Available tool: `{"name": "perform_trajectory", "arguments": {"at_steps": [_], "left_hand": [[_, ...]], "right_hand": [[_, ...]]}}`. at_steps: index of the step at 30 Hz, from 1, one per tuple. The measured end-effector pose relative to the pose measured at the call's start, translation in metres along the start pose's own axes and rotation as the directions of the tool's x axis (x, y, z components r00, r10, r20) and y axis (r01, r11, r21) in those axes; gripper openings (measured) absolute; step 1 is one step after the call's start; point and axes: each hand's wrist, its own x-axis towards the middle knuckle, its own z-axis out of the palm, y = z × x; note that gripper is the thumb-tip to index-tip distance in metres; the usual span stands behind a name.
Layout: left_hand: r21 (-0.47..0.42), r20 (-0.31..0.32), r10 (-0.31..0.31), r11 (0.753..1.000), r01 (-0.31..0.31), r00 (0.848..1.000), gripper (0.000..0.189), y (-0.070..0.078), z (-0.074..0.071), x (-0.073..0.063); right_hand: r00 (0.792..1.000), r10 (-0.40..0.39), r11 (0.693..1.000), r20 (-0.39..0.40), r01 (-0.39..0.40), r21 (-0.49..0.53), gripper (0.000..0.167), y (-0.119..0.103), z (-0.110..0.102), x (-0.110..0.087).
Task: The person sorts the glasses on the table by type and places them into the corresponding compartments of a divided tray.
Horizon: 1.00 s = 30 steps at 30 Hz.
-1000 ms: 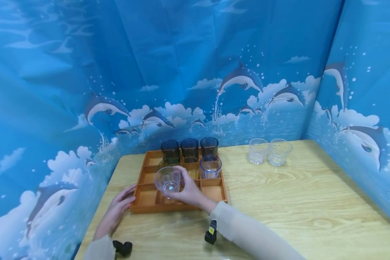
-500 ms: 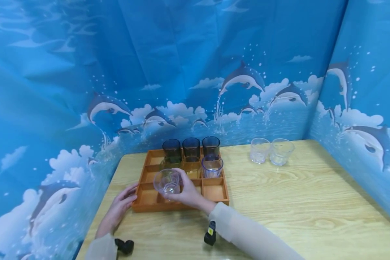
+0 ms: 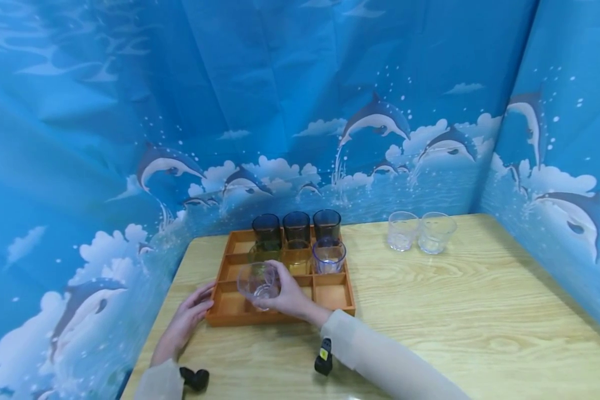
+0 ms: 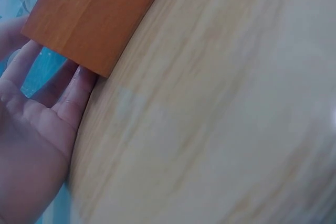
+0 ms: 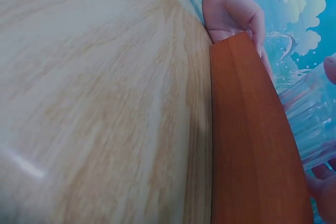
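My right hand (image 3: 291,297) grips a clear glass (image 3: 250,282) between thumb and fingers, low over the front row of a brown wooden compartment tray (image 3: 260,319). The glass leans, its mouth turned up and to the left. Against the tray's left end rests my left hand (image 3: 184,321); in the left wrist view its extended fingers (image 4: 79,90) touch the end wall. Three dark glasses (image 3: 296,226) stand in the tray's back row. In the middle row are a greenish glass (image 3: 259,253), an amber glass (image 3: 297,260) and a blue-rimmed glass (image 3: 329,258), the greenish one partly hidden.
Two more clear glasses stand side by side at the table's back right, one on the left (image 3: 402,232) and one on the right (image 3: 434,235). The wood-grain table (image 3: 455,311) meets a blue dolphin-print backdrop (image 3: 290,111) behind and at the sides.
The clear glass has sunk slightly with my right hand toward the tray's front row. My left hand keeps its place on the tray's end, and the head view has shifted a little.
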Motion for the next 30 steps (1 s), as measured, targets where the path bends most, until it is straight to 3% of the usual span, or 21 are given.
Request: {"name": "perform_trajectory", "arguments": {"at_steps": [7, 13, 22, 30], "left_hand": [[0.015, -0.002, 0.02, 1.0, -0.02, 1.0, 0.058, -0.001, 0.001, 0.001], [0.0, -0.006, 0.016, 1.0, -0.016, 1.0, 0.059, -0.002, 0.001, 0.002], [-0.002, -0.002, 0.004, 1.0, -0.004, 1.0, 0.059, -0.003, 0.001, 0.002], [0.016, -0.01, 0.006, 1.0, -0.005, 1.0, 0.06, -0.002, 0.0, 0.0]], "right_hand": [[0.998, 0.066, 0.995, -0.022, -0.067, -0.068, 0.08, 0.003, -0.002, -0.001], [0.998, 0.054, 0.99, -0.024, -0.057, -0.132, 0.077, 0.004, -0.004, -0.001], [0.999, 0.048, 0.993, -0.004, -0.048, -0.108, 0.078, 0.001, -0.009, -0.007], [1.0, 0.026, 0.999, -0.01, -0.025, 0.025, 0.059, -0.004, -0.019, -0.014]]}}
